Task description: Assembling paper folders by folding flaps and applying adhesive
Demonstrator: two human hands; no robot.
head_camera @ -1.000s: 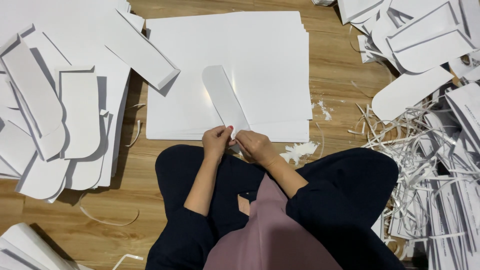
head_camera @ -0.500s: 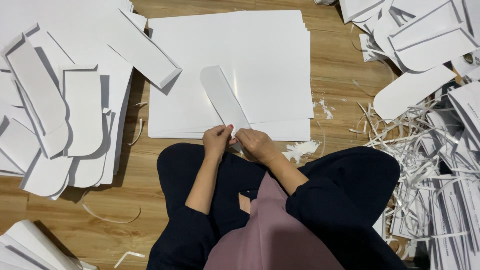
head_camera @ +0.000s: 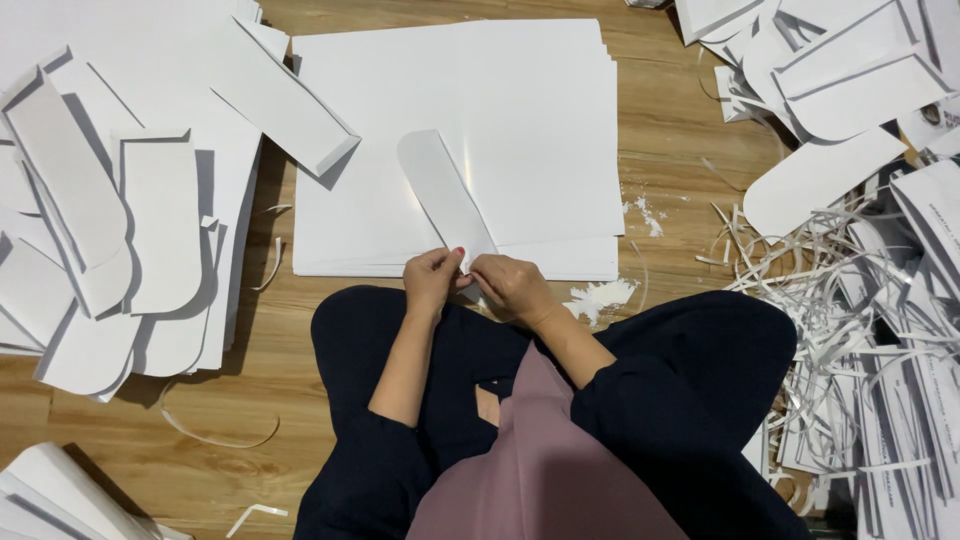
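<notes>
Pinched between the fingertips of both hands is the near end of a long white paper strip with a rounded far end (head_camera: 443, 195). Left hand (head_camera: 432, 281) and right hand (head_camera: 510, 287) meet close together at that end, each grasping the paper from its own side, just above the person's crossed legs in dark trousers (head_camera: 690, 390). Holding it so near the lap keeps the small end steady while the rest of the strip slants away over the floor.

Just beyond the hands lies a stack of large white sheets (head_camera: 540, 120), squared up on the wooden floor (head_camera: 670, 150); the strip's rounded end rests over it, so the stack seems to serve as a flat bed for the work. Small white paper crumbs (head_camera: 598, 297) lie beside the right hand.

To the left, finished-looking pieces with one rounded end (head_camera: 160, 220) overlap in a loose pile, apparently set aside within easy reach. To the right a tangle of thin paper trimmings (head_camera: 850, 260) spreads over the floor, and farther off lie more folded white pieces (head_camera: 860, 90).
</notes>
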